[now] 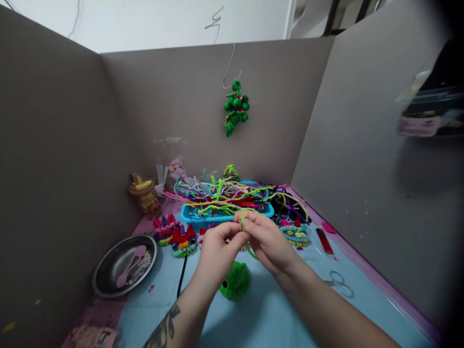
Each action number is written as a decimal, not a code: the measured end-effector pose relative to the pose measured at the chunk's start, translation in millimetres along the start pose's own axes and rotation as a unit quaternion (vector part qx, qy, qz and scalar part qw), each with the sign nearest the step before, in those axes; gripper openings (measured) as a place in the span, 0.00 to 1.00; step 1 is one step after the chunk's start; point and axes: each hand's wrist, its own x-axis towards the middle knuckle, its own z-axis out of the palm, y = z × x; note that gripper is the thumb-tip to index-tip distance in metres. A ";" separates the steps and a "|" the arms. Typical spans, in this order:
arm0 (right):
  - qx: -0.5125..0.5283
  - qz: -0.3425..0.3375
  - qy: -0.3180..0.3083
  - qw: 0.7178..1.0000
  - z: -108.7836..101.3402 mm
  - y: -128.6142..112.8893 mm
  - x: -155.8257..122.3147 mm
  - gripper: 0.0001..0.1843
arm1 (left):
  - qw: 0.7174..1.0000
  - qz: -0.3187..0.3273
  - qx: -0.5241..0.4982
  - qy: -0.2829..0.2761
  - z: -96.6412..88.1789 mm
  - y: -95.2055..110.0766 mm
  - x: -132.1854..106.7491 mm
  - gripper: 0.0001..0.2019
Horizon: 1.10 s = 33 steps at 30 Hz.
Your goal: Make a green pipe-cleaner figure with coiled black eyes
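Observation:
A bright green pipe cleaner point(251, 251) is pinched between my two hands above the middle of the table. My left hand point(223, 245) has its thumb and fingers closed at the piece, and my right hand point(268, 241) grips it from the other side. The strand bends up at the fingertips, and a loose part hangs below the right hand. Under the hands sits a fuzzy green ball point(238, 281) with a small dark spot on its left side, partly covered by my left wrist.
Behind the hands is a blue tray point(188, 216) heaped with coloured pipe cleaners point(221, 193). A metal bowl point(99, 282) holds a pink scoop point(132, 263) and white beads. Colourful fuzzy figures point(183, 240) stand nearby. Scissors point(340, 284) lie right; a green ornament point(236, 108) hangs above.

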 end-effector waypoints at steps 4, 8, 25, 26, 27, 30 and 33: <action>-0.174 -0.078 0.005 0.982 -9.5 -4.7 0.7 0.10 | 0.998 0.011 0.025 0.048 -13.8 6.4 1.9 0.07; -0.381 -0.116 0.000 0.917 -13.6 -13.3 -1.4 0.08 | 0.996 0.032 0.050 0.065 -22.8 8.4 2.1 0.08; -0.480 -0.051 -0.022 0.876 -16.6 -14.5 0.7 0.08 | 0.950 0.133 0.281 -0.015 -24.9 -4.8 3.8 0.09; -0.475 -0.052 -0.024 0.878 -16.2 -14.3 0.8 0.08 | 0.949 0.135 0.286 -0.018 -24.3 -4.8 4.0 0.09; -0.467 -0.057 -0.024 0.882 -15.6 -14.0 0.7 0.07 | 0.950 0.133 0.282 -0.016 -23.5 -4.8 4.3 0.09; -0.442 -0.092 -0.010 0.892 -13.7 -12.1 -0.8 0.05 | 0.968 0.107 0.227 0.004 -20.5 -6.5 5.8 0.10; -0.466 -0.171 0.009 0.868 -13.2 -8.3 -2.7 0.12 | 0.986 0.065 0.150 0.019 -18.2 -9.7 7.8 0.11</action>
